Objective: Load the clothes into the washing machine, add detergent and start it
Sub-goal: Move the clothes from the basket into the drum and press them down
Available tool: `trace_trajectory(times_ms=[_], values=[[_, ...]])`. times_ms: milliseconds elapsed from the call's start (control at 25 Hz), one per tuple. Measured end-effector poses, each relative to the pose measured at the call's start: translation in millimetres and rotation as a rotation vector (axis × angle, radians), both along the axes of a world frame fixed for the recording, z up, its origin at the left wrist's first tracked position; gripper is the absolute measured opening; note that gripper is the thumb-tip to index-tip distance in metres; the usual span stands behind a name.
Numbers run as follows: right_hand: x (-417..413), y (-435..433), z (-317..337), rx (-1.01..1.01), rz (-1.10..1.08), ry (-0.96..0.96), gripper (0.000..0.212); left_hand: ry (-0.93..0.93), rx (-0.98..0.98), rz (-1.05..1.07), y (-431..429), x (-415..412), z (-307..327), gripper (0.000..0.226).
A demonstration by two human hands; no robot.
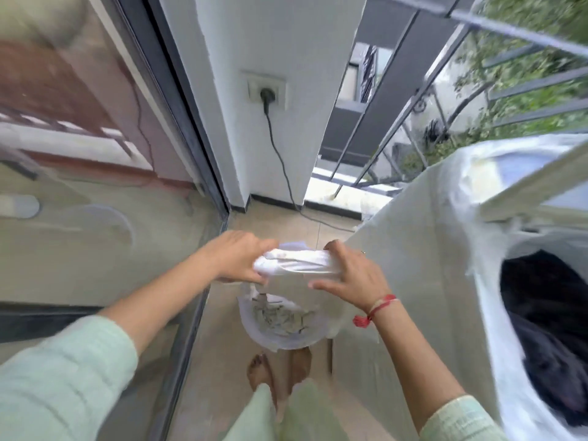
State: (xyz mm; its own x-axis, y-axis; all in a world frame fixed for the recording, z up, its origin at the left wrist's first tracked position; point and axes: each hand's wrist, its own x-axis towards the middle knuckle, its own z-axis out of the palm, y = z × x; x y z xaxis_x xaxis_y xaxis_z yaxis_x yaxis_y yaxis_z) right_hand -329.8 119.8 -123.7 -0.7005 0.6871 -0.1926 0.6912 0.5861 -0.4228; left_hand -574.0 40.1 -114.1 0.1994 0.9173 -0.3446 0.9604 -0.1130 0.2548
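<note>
White garment (296, 265) was held stretched between both hands over a pale bucket (283, 326) on the floor, at 6 o'clock of the wall socket (266, 92). Left hand (241, 259) was clenched on one end, right hand (353, 275) gripped the other, fingers partly spread. Covered washing machine (445, 249) stood at 3 o'clock, drum opening (547, 329) already dark with clothes. Judged best: cloth to be bunched, swung right, dropped well inside the opening, clear of the loose cover

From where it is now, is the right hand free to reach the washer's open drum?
Probably not yet: the right hand and left hand both grip a white garment over the bucket. The drum opening itself looks unobstructed.
</note>
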Motion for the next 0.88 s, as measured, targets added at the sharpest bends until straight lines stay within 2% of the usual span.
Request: trace_trajectory(times_ms=[120, 280, 400, 520, 640, 760, 880], values=[[10, -11, 35, 0.203, -0.008, 0.001, 0.048, -0.036, 0.102, 0.024, 4, -5, 66, 0.031], [31, -9, 78, 0.295, -0.301, 0.238, 0.044, -0.134, 0.193, 0.006, 2, 9, 155, 0.015], [61, -9, 91, 0.259, -0.420, 0.286, 0.020, -0.152, 0.358, 0.032, -5, 6, 205, 0.016], [74, -12, 106, 0.031, -0.414, 0.341, 0.034, -0.209, 0.477, 0.074, -8, 0, 239, 0.022], [70, -9, 146, -0.148, -0.553, 0.614, 0.029, -0.395, 0.612, 0.152, -12, 15, 263, 0.027], [69, -6, 200, -0.158, -0.491, 0.909, 0.028, -0.555, 0.814, 0.345, -13, 31, 280, 0.015], [91, -4, 259, -0.023, -0.383, 1.004, 0.018, -0.640, 0.980, 0.446, -11, 55, 295, 0.010]])
